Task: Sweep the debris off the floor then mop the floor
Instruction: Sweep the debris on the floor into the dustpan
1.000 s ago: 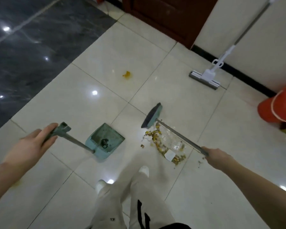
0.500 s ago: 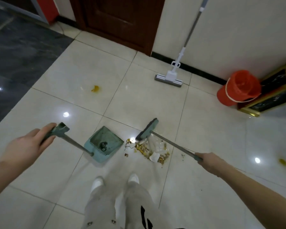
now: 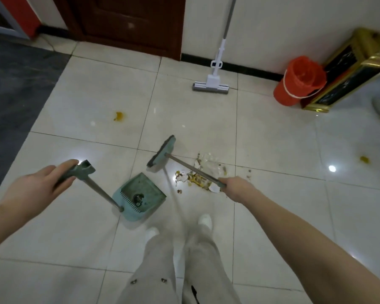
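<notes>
Dim indoor light; glare spots on glossy floor (image 3: 272, 139) (edges bowed, slightly soft).

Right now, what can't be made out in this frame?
- Mop: handle top cut off by the head view's upper edge.
- Dustpan: dark item inside too small to identify.
- Debris: partly hidden by the broom handle and right hand; pieces too small.
- Bucket: contents not visible.

Glossy cream floor tiles (image 3: 206, 119) meet a white wall (image 3: 294, 25) and dark wooden door (image 3: 130, 23)
</notes>
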`<state>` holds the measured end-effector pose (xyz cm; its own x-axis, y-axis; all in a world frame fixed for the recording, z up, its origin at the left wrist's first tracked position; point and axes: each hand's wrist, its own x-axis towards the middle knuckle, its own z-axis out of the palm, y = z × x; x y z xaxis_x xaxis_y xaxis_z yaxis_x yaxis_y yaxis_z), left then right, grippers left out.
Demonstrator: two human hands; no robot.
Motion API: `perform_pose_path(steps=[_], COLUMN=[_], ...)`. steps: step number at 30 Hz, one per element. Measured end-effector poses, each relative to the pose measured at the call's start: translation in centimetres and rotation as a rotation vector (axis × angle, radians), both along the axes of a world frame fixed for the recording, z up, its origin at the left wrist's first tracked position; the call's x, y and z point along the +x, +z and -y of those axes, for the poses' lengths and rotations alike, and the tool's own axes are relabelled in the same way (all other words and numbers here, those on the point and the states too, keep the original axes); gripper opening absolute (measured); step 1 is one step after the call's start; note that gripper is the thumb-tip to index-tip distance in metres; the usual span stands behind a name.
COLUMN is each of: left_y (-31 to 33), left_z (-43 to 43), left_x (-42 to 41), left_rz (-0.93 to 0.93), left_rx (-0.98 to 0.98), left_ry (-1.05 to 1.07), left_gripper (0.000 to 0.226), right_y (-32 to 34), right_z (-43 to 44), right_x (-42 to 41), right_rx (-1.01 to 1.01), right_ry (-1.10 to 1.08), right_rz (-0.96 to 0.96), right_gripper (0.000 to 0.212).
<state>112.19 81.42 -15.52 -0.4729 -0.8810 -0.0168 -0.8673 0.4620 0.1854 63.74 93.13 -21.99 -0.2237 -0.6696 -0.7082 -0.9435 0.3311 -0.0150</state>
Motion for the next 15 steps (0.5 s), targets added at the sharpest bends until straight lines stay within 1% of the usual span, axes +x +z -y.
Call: perform_pose_path(steps=[4,7,11,15], left_y=[0.0,0.2,0.3,0.8], left_z=[-0.9,-1.7,-2.9,-4.8], left_x=[1.9,2.6,1.7,-1.0], left_rz=[0.024,0.048,0.080,0.108], left_rx=[0.019,0.046,0.069,0.080], left_ry=[-0.020,-0.025,-0.053,-0.031], left_gripper=[0.047,0.047,0.042,0.046], right_y=[-1.4,-2.1,-2.5,-2.1], right_z=[0.1,-0.8,-2.7,-5.3], right_x=[2.6,2.8,0.4,-4.5], right_rx=[0.033,0.059,0.098,0.118], right_ry=[0.082,0.176,0.242,0.252], right_rz=[-0.042,-0.089,-0.112,-0.144], right_gripper=[0.038,0.041,0.042,0.040])
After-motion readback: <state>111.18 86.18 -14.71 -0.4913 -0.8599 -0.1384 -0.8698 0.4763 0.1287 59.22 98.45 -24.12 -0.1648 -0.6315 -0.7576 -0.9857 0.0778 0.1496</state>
